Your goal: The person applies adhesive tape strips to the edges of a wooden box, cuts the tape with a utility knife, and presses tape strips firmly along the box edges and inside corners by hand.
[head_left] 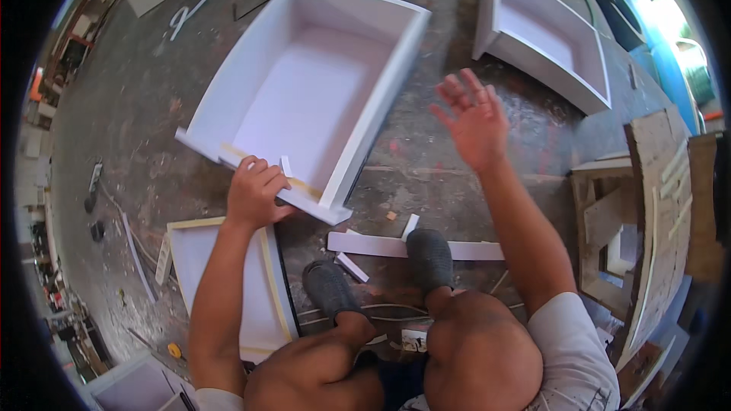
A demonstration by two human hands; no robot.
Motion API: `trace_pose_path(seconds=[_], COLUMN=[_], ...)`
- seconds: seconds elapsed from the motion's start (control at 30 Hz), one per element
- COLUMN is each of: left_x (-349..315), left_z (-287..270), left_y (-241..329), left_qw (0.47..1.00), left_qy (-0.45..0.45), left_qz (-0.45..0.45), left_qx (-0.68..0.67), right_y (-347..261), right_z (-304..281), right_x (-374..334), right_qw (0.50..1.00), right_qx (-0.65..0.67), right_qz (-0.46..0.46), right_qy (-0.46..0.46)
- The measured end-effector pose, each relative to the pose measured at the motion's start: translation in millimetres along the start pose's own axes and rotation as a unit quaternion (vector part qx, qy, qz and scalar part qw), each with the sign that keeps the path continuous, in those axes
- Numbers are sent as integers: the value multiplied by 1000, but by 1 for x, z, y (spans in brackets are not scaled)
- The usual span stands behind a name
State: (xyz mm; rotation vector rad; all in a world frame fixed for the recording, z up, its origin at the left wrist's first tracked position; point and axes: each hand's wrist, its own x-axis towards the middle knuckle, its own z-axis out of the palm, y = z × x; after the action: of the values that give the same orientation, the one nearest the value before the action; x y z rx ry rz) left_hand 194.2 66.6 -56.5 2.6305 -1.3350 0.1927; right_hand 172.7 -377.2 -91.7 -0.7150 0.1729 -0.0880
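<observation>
A white drawer box lies open side up on the floor, at a slant in front of me. My left hand has its fingers wrapped over the top of the near panel; the thumb's side is partly hidden. A small white strip stands up beside those fingers. My right hand is in the air to the right of the drawer box, fingers apart, holding nothing. Beyond it, a second white drawer box rests on the floor at the far right.
A white panel with yellowish edges lies by my left forearm. Near my shoes are a long white strip and small offcuts. A wooden frame stands at the right. Far left lie a power strip and a white cord.
</observation>
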Motion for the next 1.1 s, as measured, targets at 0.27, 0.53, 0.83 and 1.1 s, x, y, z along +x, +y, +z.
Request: trace_pose_path(seconds=[0.27,0.53,0.83,1.1], left_x=[114,114,106,112], left_z=[61,66,65,67], left_y=[134,227,234,235], left_qw=[988,987,982,982], left_qy=[90,6,-11,1], left_qz=[-80,-22,20,33], left_qx=[-101,-158,-188,-186], right_y=[-5,-185,-408,-361], right_z=[25,35,-124,-60], right_x=[-146,-240,-282,-326], right_qw=[910,653,300,484], right_qx=[-376,-710,-783,-781], right_qz=[58,-256,-128,13], right_qy=[-163,65,530,395])
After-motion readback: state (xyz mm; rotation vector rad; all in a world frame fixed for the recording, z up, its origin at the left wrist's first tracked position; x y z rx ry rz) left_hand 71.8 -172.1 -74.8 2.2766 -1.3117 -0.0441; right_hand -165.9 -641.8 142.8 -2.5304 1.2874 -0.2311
